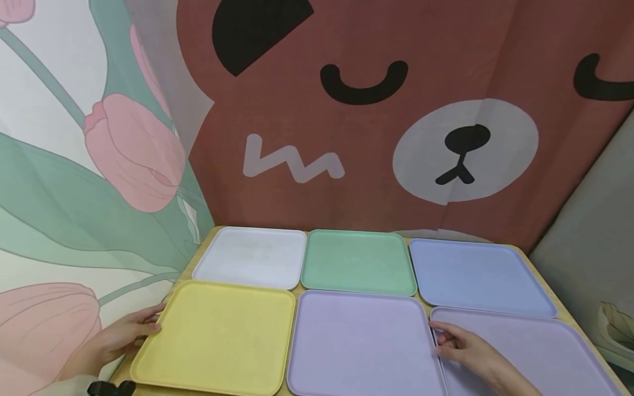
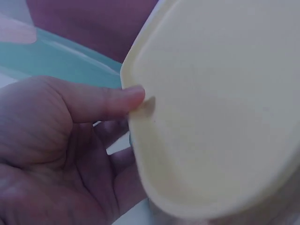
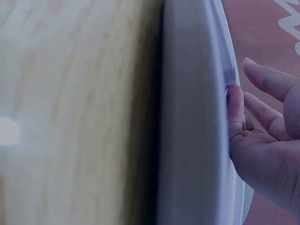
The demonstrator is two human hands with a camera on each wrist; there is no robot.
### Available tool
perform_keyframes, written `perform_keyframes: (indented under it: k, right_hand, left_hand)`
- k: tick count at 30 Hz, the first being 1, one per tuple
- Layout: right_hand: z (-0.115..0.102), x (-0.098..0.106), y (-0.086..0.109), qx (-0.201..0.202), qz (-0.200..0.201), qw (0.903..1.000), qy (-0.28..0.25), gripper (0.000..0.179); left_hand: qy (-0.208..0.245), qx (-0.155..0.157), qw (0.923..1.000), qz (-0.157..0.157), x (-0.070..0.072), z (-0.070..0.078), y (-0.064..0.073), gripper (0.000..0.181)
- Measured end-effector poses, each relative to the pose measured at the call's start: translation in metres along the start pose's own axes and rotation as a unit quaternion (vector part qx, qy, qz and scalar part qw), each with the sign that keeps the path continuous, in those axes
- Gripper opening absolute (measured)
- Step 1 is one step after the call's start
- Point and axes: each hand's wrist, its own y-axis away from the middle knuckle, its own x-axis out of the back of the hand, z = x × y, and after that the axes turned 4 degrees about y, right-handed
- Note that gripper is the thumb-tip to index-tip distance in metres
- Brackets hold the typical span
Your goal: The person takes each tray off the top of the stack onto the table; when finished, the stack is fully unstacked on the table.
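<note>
My left hand (image 1: 121, 335) holds the yellow tray (image 1: 215, 335) by its left edge. In the left wrist view the thumb (image 2: 133, 98) lies over the tray's rim, with the other fingers behind and below the edge. My right hand (image 1: 470, 349) is at the seam between the middle purple tray (image 1: 361, 341) and the right purple tray (image 1: 525, 341). Its fingertips touch the rim there. In the right wrist view the right hand (image 3: 267, 126) has a fingertip against the pale tray rim (image 3: 192, 117), while another digit stands apart from it.
Behind these lie a white tray (image 1: 250, 258), a green tray (image 1: 359, 261) and a blue tray (image 1: 480, 278). All rest on a wooden table (image 1: 537, 264). A curtain with a bear's face (image 1: 366, 165) hangs behind, and a tulip-patterned one (image 1: 134, 154) is at left.
</note>
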Motion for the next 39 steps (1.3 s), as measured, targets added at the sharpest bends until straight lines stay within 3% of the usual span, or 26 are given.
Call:
perform_keyframes:
  k: [4,9,13,16,20,24,28,32,35,39]
  right_hand:
    - [0.000,0.000,0.000,-0.004,0.003,1.0000,0.004,0.070]
    - [0.000,0.001,0.000,-0.005,0.001,1.0000,0.004,0.070]
    - [0.000,0.000,0.001,-0.003,0.000,1.0000,0.001,0.071]
    - [0.000,0.000,0.002,0.001,0.002,1.0000,0.000,0.071]
    - [0.000,0.000,0.002,0.008,0.010,0.9999,0.004,0.069]
    - [0.000,0.000,0.002,0.020,0.018,0.9995,0.015,0.067]
    - [-0.003,0.006,0.003,0.026,0.001,0.9991,0.033,0.063]
    - [-0.013,0.017,0.000,0.064,-0.002,0.9959,0.064,0.059]
    - [-0.023,0.027,-0.005,0.082,0.030,0.9880,0.128,0.054]
    - [-0.031,0.042,-0.015,0.081,0.091,0.9619,0.245,0.048]
  left_hand:
    - [-0.082,0.035,0.9934,0.071,-0.009,0.008,-0.007,0.076]
    - [-0.158,0.072,0.9747,0.141,-0.025,0.021,-0.013,0.066]
    - [-0.212,0.082,0.9586,0.172,-0.035,0.030,-0.014,0.056]
    - [-0.234,0.078,0.9512,0.186,-0.037,0.037,-0.016,0.053]
    - [-0.263,0.045,0.9428,0.200,-0.041,0.042,-0.022,0.053]
    - [-0.318,-0.007,0.9245,0.210,-0.051,0.045,-0.033,0.050]
    - [-0.363,-0.036,0.9061,0.215,-0.066,0.052,-0.047,0.047]
    - [-0.375,-0.062,0.8969,0.226,-0.086,0.059,-0.060,0.044]
    - [-0.372,-0.090,0.8959,0.225,-0.101,0.065,-0.070,0.042]
    - [-0.367,-0.124,0.8956,0.218,-0.117,0.072,-0.085,0.041]
